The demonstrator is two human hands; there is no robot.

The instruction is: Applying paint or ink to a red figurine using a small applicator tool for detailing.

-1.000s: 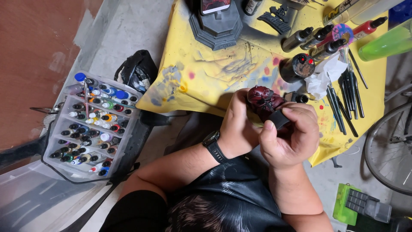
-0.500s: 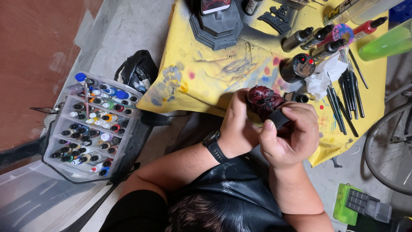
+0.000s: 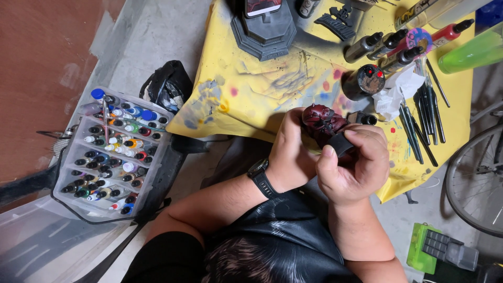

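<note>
A dark red model head (image 3: 322, 123) on a black grip (image 3: 341, 144) is held up at the near edge of the yellow paint-stained table cover (image 3: 251, 94). My right hand (image 3: 351, 170) is wrapped around the black grip, thumb up along it. My left hand (image 3: 291, 152), with a black watch (image 3: 260, 175) on the wrist, is curled against the head's left side. Its fingertips are hidden behind the hand, so I cannot see whether it also holds a small tool.
A clear case of several small paint bottles (image 3: 112, 152) stands at the left, beside a black bag (image 3: 166, 86). On the cover lie dark paint bottles (image 3: 364, 81), brushes (image 3: 424, 115), crumpled tissue (image 3: 398, 91) and a grey base (image 3: 267, 29). A bicycle wheel (image 3: 474, 178) and a green box (image 3: 422, 249) are at the right.
</note>
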